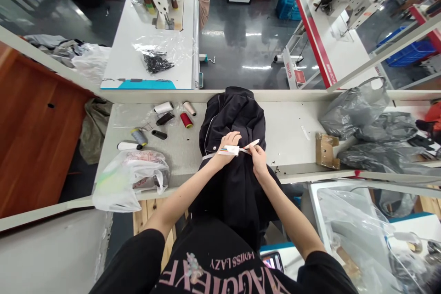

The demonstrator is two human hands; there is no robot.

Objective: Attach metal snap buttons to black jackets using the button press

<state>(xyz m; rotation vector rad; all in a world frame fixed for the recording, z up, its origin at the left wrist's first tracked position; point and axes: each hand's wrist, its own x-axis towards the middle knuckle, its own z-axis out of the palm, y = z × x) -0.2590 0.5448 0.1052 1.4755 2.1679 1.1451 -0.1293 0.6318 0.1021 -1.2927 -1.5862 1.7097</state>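
Observation:
A black garment (237, 124) lies over the front edge of the grey worktable (292, 133) and hangs down toward my lap. My left hand (228, 144) rests on it, fingers curled round a white tag with coloured stripes (230, 149). My right hand (257, 155) pinches a thin white strip (251, 144) that leads off the tag. Both hands are close together above the dark cloth.
Thread spools (186, 120) and small dark items lie left of the garment, with a full plastic bag (132, 179) at the near left edge. Grey plastic bags (358, 108) and a cardboard scrap (326, 150) sit to the right. Sewing machine tables (155, 50) stand beyond.

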